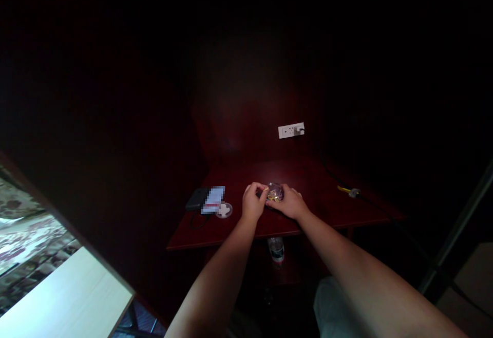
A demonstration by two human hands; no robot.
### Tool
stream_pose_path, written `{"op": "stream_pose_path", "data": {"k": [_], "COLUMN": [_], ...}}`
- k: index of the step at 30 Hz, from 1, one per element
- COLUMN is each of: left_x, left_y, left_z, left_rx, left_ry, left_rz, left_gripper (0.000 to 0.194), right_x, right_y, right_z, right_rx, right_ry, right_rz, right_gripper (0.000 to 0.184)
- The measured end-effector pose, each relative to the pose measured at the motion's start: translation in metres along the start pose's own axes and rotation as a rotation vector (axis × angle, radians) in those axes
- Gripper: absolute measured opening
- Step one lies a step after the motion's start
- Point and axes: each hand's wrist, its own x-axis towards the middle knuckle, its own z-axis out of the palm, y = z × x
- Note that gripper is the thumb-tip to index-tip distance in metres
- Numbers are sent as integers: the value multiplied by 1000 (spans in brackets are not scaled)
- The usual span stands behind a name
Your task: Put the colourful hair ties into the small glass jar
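Note:
Over the dark red desk (246, 227), my right hand (290, 202) is wrapped round the side of a small clear round container (275, 192). Purple and yellowish bits show inside the container, too small to name. Close against its left side, my left hand (254, 202) has thumb and forefinger pinched together. A tiny pale thing seems to sit at those fingertips, but I cannot make out what it is. A round clear lid-like disc (224, 210) with a white shape in it lies to the left of my left hand.
Left on the desk are a blurred-out phone-like screen (213, 200) and a black flat case (196, 199). A white wall socket (291, 130) holds a plug. At right lies a cable with a yellow-tipped end (348, 191). Below the desk stands a plastic bottle (276, 249).

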Motion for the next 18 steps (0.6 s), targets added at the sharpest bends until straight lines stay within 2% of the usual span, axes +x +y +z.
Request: {"op": "stream_pose_path", "data": {"k": [18], "left_x": [0], "left_y": [1], "left_z": [-2], "left_rx": [218], "left_ry": [-11], "left_rz": [98], "left_gripper": [5], "right_x": [1], "right_y": [4], "right_z": [3], "right_rx": [-10], "right_ry": [5], "right_rz": [-6], "right_gripper": [75]}}
